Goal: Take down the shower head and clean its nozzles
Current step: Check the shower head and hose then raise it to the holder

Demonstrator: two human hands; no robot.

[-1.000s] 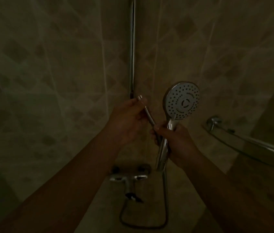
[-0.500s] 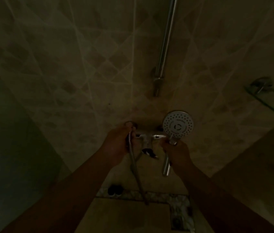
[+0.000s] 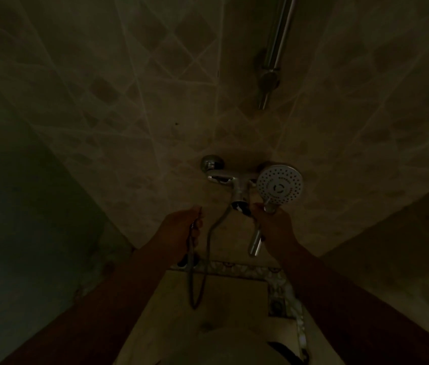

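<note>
- Our right hand (image 3: 274,227) grips the shower head (image 3: 279,186) by its handle, its nozzle face turned toward us, just right of the wall faucet (image 3: 224,177).
- Our left hand (image 3: 181,230) pinches the free end of the hose (image 3: 197,280), which loops down between our 2 arms.
- The slide rail (image 3: 278,40) stands far above.

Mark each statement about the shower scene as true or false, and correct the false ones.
1. The right hand holds the shower head by its handle. True.
2. The nozzle face points away from the camera. False: it faces the camera.
3. The left hand holds the hose. True.
4. The shower head hangs on the wall rail. False: it is off the rail, in the hand.
5. The hose is still joined to the handle. False: the handle's end is bare.
</note>
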